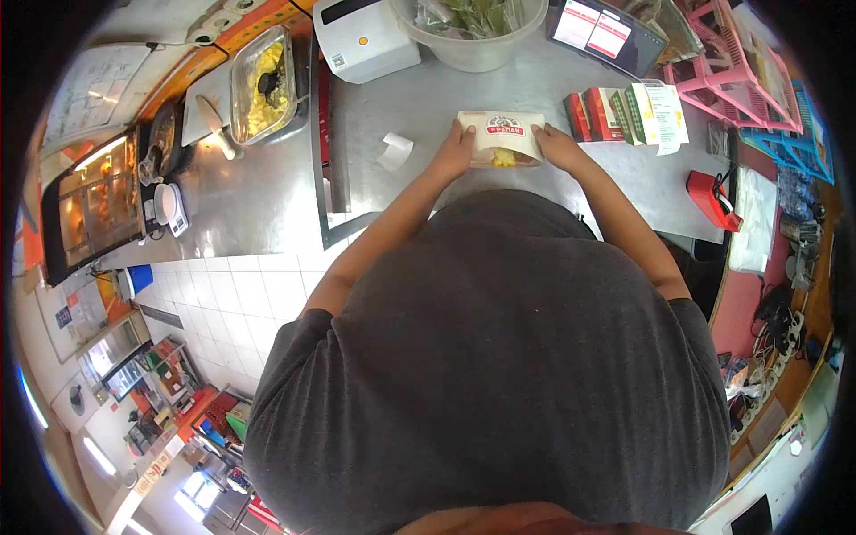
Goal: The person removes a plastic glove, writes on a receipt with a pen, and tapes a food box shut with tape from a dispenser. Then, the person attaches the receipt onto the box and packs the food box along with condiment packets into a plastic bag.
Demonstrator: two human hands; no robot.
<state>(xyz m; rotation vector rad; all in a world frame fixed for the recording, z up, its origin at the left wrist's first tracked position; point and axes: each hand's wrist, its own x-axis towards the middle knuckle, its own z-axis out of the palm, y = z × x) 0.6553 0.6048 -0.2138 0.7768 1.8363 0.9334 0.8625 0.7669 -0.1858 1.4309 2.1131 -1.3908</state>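
Observation:
A takeaway food box with a printed paper sleeve lies on the metal counter in front of me. Yellow food shows at its near side. My left hand is closed on the box's left end, thumb on top. At the right end, my right hand grips it the same way; the fingers underneath are partly hidden. Just beyond my right hand stand several red and green boxes with a printed receipt. A curled white paper slip lies to the left of my left hand.
Along the counter's back stand a white label printer, a plastic bowl of leaves and a tablet. Pink baskets and a red stapler-like object are at right. Leftward are a tray of yellow food, a knife and a scale.

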